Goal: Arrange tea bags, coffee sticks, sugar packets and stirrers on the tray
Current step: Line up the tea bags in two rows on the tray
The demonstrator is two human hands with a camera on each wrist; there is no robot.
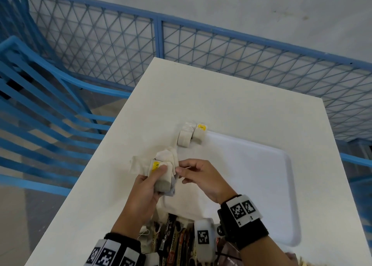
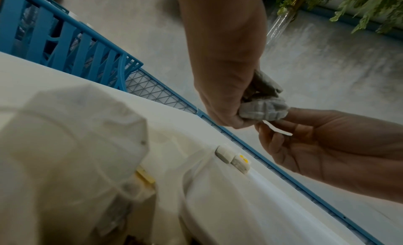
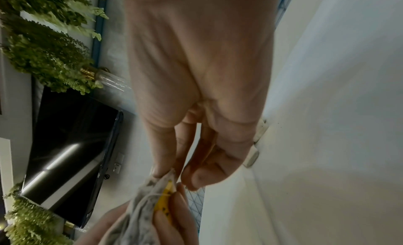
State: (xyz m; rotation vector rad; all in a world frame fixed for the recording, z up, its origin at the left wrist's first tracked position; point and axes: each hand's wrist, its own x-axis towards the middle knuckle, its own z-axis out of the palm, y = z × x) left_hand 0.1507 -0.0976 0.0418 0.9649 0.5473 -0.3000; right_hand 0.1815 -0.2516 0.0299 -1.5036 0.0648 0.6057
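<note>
My left hand (image 1: 159,173) grips a bunch of white tea bags (image 1: 165,165) with a yellow tag, held just above the white table (image 1: 221,104). Against the bunch, my right hand (image 1: 182,172) pinches a thin string or small white tag (image 2: 277,129) of one bag between thumb and forefinger. In the right wrist view the bunch (image 3: 144,207) and its yellow tag (image 3: 163,202) sit under my right fingertips (image 3: 161,171). Two tea bags (image 1: 191,134) lie side by side at the far left corner of the white tray (image 1: 271,185). Dark coffee sticks (image 1: 173,241) lie in a pile between my wrists.
The tray fills the table's right half. A blue mesh fence (image 1: 201,50) runs behind the table and a blue slatted chair (image 1: 40,108) stands off its left edge. A dark screen (image 3: 72,145) and green foliage (image 3: 43,50) show in the right wrist view.
</note>
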